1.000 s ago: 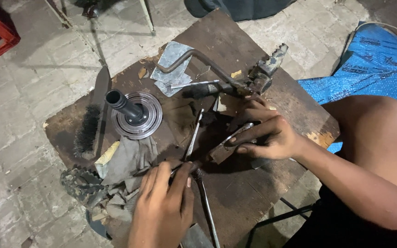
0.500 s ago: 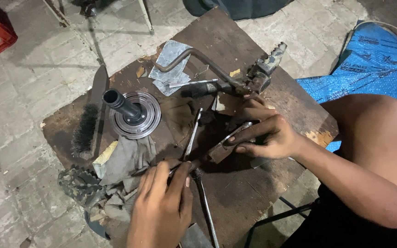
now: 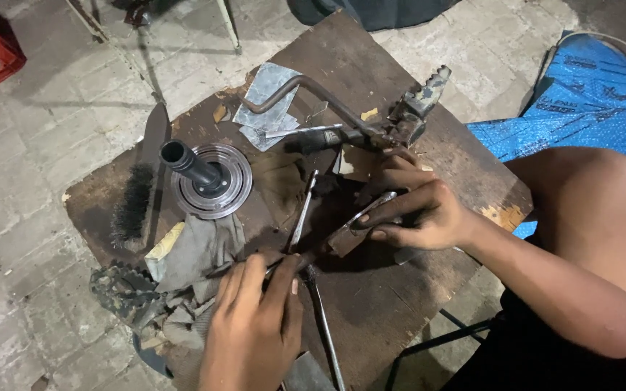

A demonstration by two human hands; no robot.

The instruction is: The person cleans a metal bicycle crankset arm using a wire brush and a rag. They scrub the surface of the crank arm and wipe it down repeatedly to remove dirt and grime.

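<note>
Head view: right hand (image 3: 422,213) presses a metal part (image 3: 353,232) beside grey paper scraps (image 3: 273,105).

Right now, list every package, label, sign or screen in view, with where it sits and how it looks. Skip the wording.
Blue woven plastic sack with dark print: lies flat on the floor at upper right, beyond the brown wooden work board and behind the person's knee; crinkled, bright blue, printed in dark rows.
No labels, signs or screens show anywhere else.
</note>
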